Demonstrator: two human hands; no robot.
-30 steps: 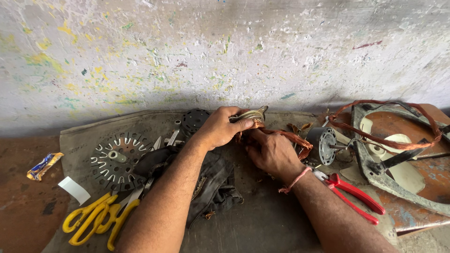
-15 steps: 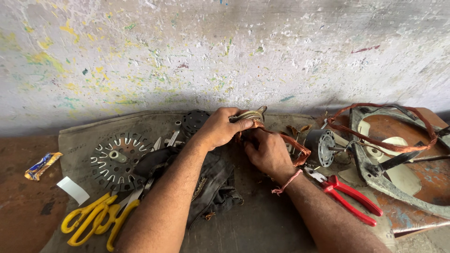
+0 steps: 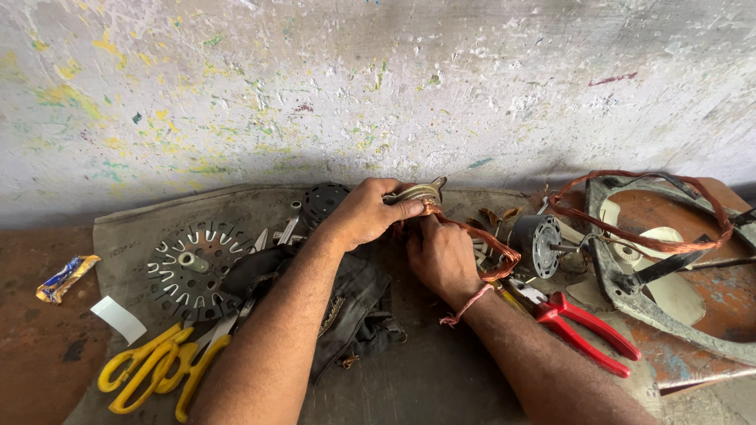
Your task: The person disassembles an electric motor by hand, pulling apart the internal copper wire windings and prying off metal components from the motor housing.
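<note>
My left hand (image 3: 368, 210) grips a round metal motor stator (image 3: 419, 192) from above, near the wall. My right hand (image 3: 442, 253) is just below it, fingers curled under the stator and around the copper winding wire (image 3: 488, 240) that trails off it to the right. The wire loops past my right wrist, which wears a red thread band. Both hands rest over a grey cloth mat (image 3: 441, 378). The stator's underside is hidden by my fingers.
A slotted metal disc (image 3: 193, 267) and yellow-handled scissors (image 3: 157, 368) lie at left, a dark rag (image 3: 358, 303) under my left forearm. Red-handled pliers (image 3: 583, 327), a small motor (image 3: 538, 242), a fan frame (image 3: 654, 307) and a loose copper coil (image 3: 654, 212) lie at right. A wrapper (image 3: 67, 277) sits far left.
Both hands stay on the stator. My right hand has shifted slightly lower and left along the copper wire; the view has drifted a little.
</note>
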